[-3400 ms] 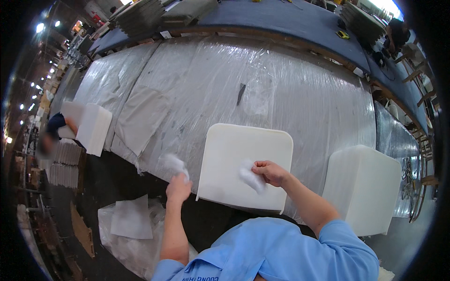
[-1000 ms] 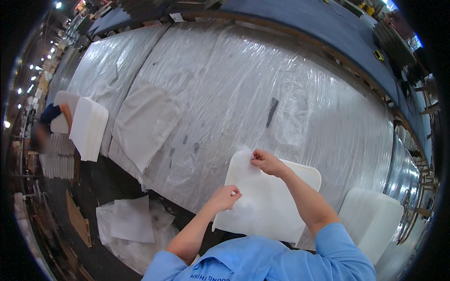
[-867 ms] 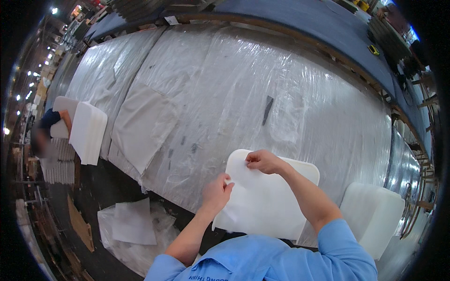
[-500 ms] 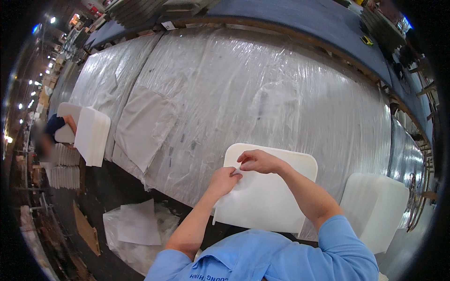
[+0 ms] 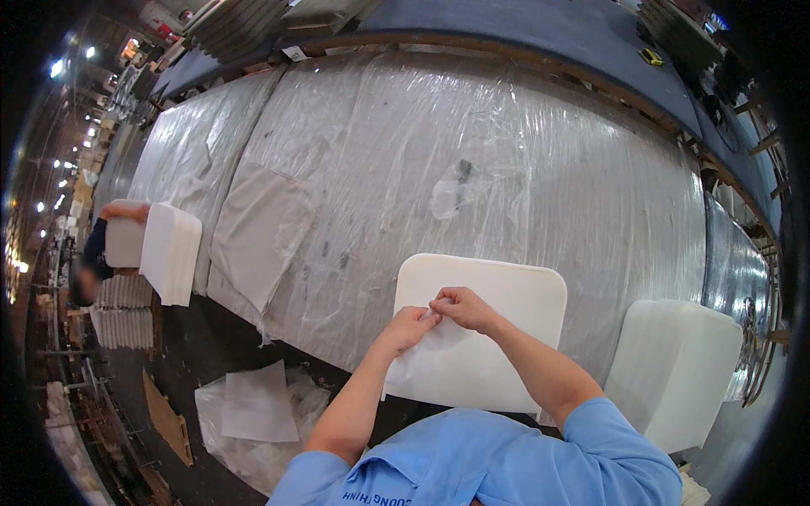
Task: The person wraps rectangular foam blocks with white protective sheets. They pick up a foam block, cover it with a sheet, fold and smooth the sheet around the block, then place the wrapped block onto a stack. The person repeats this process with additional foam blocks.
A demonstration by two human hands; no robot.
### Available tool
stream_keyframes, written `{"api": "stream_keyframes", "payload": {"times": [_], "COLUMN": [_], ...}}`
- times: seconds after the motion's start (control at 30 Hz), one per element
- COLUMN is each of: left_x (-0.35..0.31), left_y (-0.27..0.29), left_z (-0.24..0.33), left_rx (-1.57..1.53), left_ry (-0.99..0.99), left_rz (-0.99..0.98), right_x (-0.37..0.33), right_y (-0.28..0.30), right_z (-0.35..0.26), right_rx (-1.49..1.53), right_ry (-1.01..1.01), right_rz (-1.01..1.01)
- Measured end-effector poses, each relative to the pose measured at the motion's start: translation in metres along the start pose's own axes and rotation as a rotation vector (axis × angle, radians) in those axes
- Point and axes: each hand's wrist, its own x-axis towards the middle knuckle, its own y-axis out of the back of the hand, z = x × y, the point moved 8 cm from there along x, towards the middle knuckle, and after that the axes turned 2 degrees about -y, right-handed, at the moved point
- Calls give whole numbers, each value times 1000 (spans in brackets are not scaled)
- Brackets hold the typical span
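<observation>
In front of my body lies a white, cushion-like panel (image 5: 506, 354) with rounded far corners. My left hand (image 5: 411, 326) is closed in a pinch over its left part, on a thin whitish sheet (image 5: 415, 364) that droops toward the panel's near left side. Fingertips of my right hand (image 5: 462, 308) are pinched together right beside the left ones, at the same small bit of sheet. What exactly lies between the fingertips is mostly hidden, and the sheet blends into the white panel.
Plastic wrap covers the wide table (image 5: 388, 169). A stack of white panels (image 5: 666, 371) stands at right, another (image 5: 171, 253) at left beside a co-worker (image 5: 94, 253). Grey fabric (image 5: 263, 228) lies on the table's left part. Plastic and a white sheet (image 5: 260, 405) lie on the floor.
My right hand's fingers have closed into a pinch and come against my left hand's fingertips. The co-worker's arm at left has shifted. The whole view has moved slightly.
</observation>
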Motion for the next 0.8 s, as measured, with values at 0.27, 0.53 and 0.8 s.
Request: {"api": "stream_keyframes", "payload": {"times": [0.27,0.53,0.8], "left_x": [14,-5,5], "left_y": [-9,-25,2], "left_z": [-1,16,-19], "left_rx": [260,396,152], "left_ry": [-187,-288,-228], "left_rz": [168,318,402], "right_x": [4,16,-15], "right_y": [2,28,11], "right_z": [9,40,39], "right_rx": [-209,-281,536], "right_ry": [137,42,-421], "right_rz": [250,360,-44]}}
